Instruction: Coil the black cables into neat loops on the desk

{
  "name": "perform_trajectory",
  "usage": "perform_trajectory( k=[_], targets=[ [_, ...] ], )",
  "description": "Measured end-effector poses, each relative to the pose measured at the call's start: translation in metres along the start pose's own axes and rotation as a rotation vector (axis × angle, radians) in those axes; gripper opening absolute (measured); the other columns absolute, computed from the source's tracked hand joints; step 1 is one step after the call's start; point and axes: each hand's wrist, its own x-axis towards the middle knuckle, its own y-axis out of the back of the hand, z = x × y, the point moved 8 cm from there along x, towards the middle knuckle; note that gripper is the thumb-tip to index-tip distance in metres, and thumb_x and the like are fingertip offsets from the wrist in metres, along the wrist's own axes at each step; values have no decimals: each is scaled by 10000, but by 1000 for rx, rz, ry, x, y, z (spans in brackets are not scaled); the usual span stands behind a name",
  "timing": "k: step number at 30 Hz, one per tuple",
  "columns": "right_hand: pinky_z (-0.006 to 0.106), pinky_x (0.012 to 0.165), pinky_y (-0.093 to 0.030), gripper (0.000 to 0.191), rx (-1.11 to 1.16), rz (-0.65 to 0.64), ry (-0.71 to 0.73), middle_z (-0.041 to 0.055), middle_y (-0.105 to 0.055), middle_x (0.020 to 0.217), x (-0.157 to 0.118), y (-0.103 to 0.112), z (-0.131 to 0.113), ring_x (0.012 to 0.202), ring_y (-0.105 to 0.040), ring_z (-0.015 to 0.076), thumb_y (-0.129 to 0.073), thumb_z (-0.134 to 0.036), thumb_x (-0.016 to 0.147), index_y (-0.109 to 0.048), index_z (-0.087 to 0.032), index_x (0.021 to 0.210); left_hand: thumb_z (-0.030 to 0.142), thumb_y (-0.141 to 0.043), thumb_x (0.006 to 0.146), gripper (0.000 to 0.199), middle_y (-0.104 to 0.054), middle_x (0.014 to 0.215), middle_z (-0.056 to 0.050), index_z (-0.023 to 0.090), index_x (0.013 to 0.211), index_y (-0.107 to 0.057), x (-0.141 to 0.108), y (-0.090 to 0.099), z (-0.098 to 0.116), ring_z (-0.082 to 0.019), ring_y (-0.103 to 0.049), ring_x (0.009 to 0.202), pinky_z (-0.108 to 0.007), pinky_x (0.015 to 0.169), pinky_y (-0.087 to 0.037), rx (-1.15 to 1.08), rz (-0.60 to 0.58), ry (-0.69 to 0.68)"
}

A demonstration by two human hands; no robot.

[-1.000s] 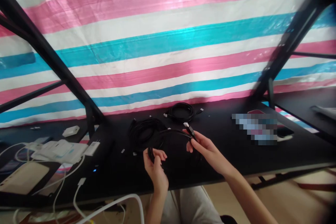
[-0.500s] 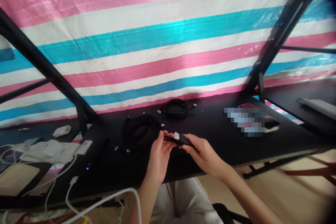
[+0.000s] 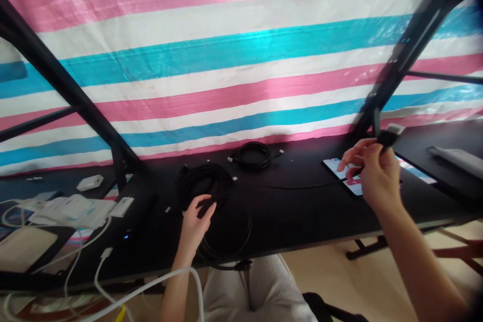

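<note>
In the head view, my pale trousers [image 3: 252,292] show below the desk [image 3: 287,216], and a black cable [image 3: 243,265] hangs in loops at its near edge. My left hand [image 3: 194,221] curls by the loops; I cannot tell whether it grips. My right hand [image 3: 379,176] pinches the cable's plug [image 3: 388,139] above a phone [image 3: 333,165]. Two black coils [image 3: 206,169] lie beyond, before a striped sheet [image 3: 234,45].

The phone [image 3: 332,164] is partly covered by the right hand [image 3: 378,173], its screen content too small to be read. The connector [image 3: 389,138] is blurred, its lower housing masked by fingers [image 3: 372,152]. By the left hand [image 3: 195,224], black cable [image 3: 249,224] is lost against the desk [image 3: 290,221]. The white cord [image 3: 166,276] is cut off at the bottom edge.
</note>
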Motion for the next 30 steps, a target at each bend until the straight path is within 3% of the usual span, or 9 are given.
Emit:
perform_trajectory(
  k=[4,7,12,15,17,21,24,26,30],
  targets=[
    [239,349,-403,305,-53,20,35,0,-541,592,11,9,-2,465,-566,156,-454,-536,880,-488,-235,848,377,-597,762,285,-604,785,-12,237,1010,-594,5,7,22,-155,-583,675,-226,543,-435,457,148,-318],
    [288,381,-413,259,-83,76,67,1,-533,605,15,20,-8,473,-551,179,-437,-517,895,-495,-266,871,405,-558,796,222,-610,999,-35,250,928,-648,7,7,30,-161,-618,762,-227,584,-462,607,146,-410],
    [324,431,-452,283,-133,66,51,11,-545,627,21,30,-5,520,-565,199,-401,-545,900,-494,-278,896,461,-515,821,308,-637,820,-19,201,734,-654,17,0,19,-115,-609,554,-215,536,-473,418,-25,-291],
    [299,456,-476,349,-217,-47,7,50,-599,697,23,25,10,617,-608,204,-407,-561,892,-524,-235,933,490,-531,791,333,-631,764,-24,178,715,-618,21,-1,13,-104,-579,462,-200,409,-425,237,16,-161],
    [279,457,-497,397,-259,-94,-3,63,-609,725,19,21,21,667,-620,204,-420,-580,876,-547,-208,937,512,-515,791,353,-630,741,-26,171,760,-604,21,-5,13,-76,-504,372,-179,313,-313,101,33,-104],
    [267,508,-549,432,-221,-258,-67,102,-635,968,-1,-2,40,860,-642,220,-414,-580,878,-568,-196,1004,541,-454,834,415,-613,651,-5,160,817,-617,19,-10,28,-24,-352,308,-169,319,-214,20,35,-157],
    [294,581,-571,497,-154,-374,-142,124,-591,1174,-19,-24,49,978,-630,240,-364,-607,885,-560,-209,1106,568,-363,870,522,-411,402,50,135,792,-645,19,-16,34,-45,-304,304,-179,346,-210,3,-15,-150],
    [301,606,-570,544,-125,-370,-145,122,-644,1061,-26,-33,46,905,-655,227,-331,-638,879,-577,-192,1072,565,-355,876,528,-395,415,54,128,857,-651,19,-18,39,-48,-285,319,-184,351,-203,-26,-11,-164],
    [250,461,-491,528,-146,-291,-87,27,-602,579,-20,-32,31,508,-592,151,-333,-634,884,-582,-178,978,526,-386,878,431,-582,849,-20,206,1104,-566,20,-8,50,-37,-339,407,-180,366,-259,-71,101,-274]
  ],
)
